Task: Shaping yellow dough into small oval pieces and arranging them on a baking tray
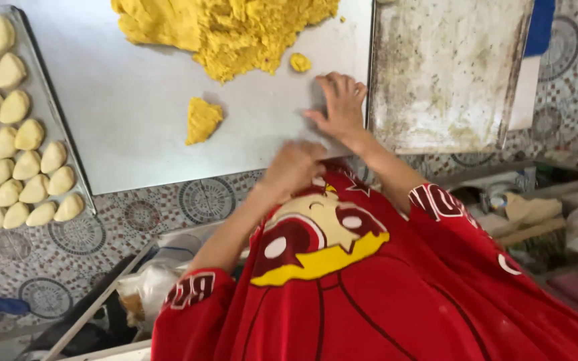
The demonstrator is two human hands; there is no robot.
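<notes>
Red shirt nearest. We note the right hand flat, fingers spread on the grey sheet. The left hand is curled and blurred; contents unclear. Yellow dough wedge lies left of the fingers, untouched. Likely a pause between portions; taking the wedge calls for a leftward reach.

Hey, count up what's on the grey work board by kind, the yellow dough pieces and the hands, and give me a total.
Large yellow dough mound: 1
Wedge-shaped dough piece: 1
Small dough lump: 1
Hands at the near edge of the grey board: 2 (left hand, right hand)
Total: 5
</notes>
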